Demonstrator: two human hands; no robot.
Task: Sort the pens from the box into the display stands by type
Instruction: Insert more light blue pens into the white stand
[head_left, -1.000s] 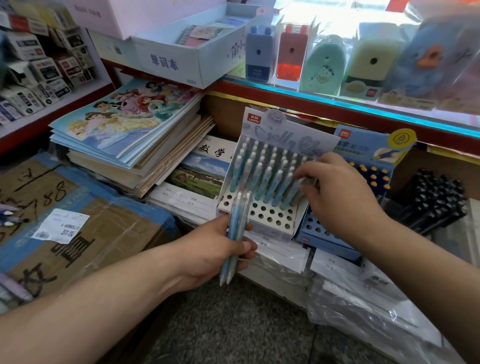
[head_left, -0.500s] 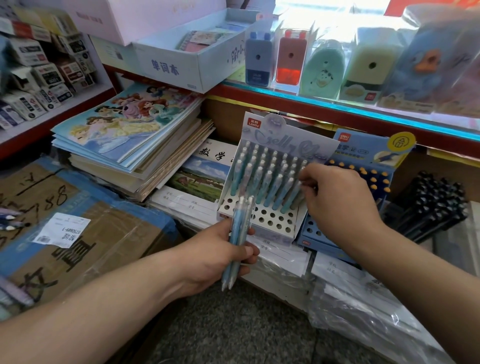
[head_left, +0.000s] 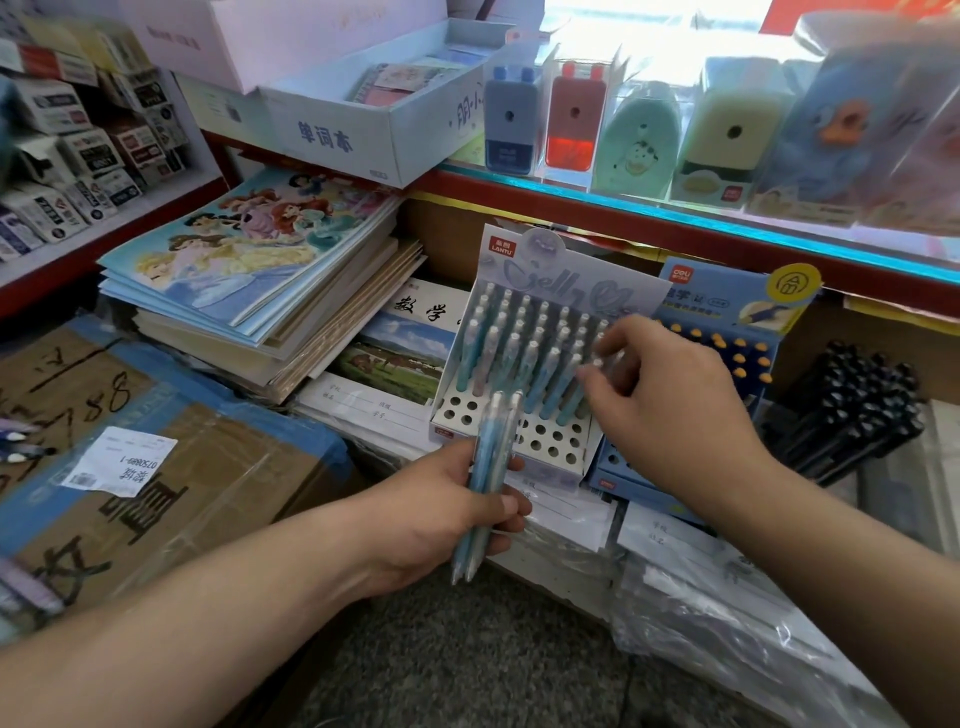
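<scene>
A white perforated display stand (head_left: 550, 457) with a pale "Jelly" header leans below the counter, its upper rows filled with several light blue pens (head_left: 519, 353). My left hand (head_left: 441, 514) grips two more light blue pens (head_left: 488, 467) upright just in front of the stand's empty front holes. My right hand (head_left: 670, 405) hovers over the stand's right side, fingers loosely spread next to the rightmost pen tops, and holds nothing that I can see. It is blurred by motion.
A blue display stand (head_left: 727, 306) with orange-tipped pens sits behind my right hand, and a pile of black pens (head_left: 857, 405) lies further right. Stacked notebooks (head_left: 249, 260) lie left of the stand. A taped cardboard box (head_left: 156, 467) with loose pens (head_left: 21, 441) on it is at the left.
My right hand pinched a pen at the right end of the filled rows; now its fingers have loosened and lifted off. My left hand still holds the two pens.
</scene>
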